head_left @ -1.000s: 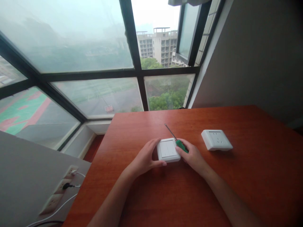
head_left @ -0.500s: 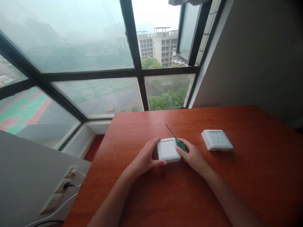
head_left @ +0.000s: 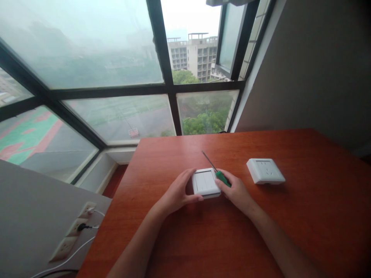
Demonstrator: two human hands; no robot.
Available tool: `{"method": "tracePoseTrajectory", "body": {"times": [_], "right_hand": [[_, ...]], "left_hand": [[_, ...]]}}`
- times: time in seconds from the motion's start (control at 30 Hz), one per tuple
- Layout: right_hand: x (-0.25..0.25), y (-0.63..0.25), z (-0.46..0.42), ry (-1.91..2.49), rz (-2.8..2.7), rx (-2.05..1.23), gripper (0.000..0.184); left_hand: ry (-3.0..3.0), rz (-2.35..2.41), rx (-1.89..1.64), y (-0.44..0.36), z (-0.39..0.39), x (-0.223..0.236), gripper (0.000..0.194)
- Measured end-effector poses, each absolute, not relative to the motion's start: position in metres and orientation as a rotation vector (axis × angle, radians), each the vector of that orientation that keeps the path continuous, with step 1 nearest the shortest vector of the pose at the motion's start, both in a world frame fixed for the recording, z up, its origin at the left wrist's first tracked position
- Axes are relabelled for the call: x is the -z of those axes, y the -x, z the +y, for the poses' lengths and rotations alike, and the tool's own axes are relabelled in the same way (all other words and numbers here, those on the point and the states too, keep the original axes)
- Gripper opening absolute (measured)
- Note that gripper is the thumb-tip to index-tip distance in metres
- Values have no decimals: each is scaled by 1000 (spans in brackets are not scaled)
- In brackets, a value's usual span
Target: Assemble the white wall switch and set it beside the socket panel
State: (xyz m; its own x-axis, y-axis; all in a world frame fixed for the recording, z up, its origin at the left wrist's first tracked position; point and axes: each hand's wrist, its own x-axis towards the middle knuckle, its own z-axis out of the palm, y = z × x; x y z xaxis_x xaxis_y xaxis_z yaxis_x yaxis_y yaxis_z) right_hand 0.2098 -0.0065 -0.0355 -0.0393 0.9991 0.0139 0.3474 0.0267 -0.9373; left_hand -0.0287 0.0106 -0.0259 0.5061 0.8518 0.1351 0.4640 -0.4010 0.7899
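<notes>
We find our left fingers [head_left: 188, 175] gripping and steadying the switch [head_left: 206, 183]; our right fingers [head_left: 222, 187] grip the screwdriver [head_left: 223, 178], apparently touching the switch. Using its tip calls for regripping.

reddish-brown wooden table [head_left: 174, 247] filling the lower middle and right of the frame, kinda shiny toward its far edge, white socket box [head_left: 266, 171] sitting on it right of center, holes facing up

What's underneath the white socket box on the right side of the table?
The socket box sits on the red-brown table; anything directly beneath is covered and can't be seen.
</notes>
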Motion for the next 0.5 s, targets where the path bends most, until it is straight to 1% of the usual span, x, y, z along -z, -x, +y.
{"method": "tracePoseTrajectory", "body": {"times": [0.4, 0.5], "right_hand": [[40, -210, -6, 1455, -1502, -1037, 49], [39, -210, -7, 1453, -1504, -1034, 48]], "left_hand": [[-2038, 1073, -702, 29, 8, 23, 88], [-2045, 1073, -692, 29, 8, 23, 91]]}}
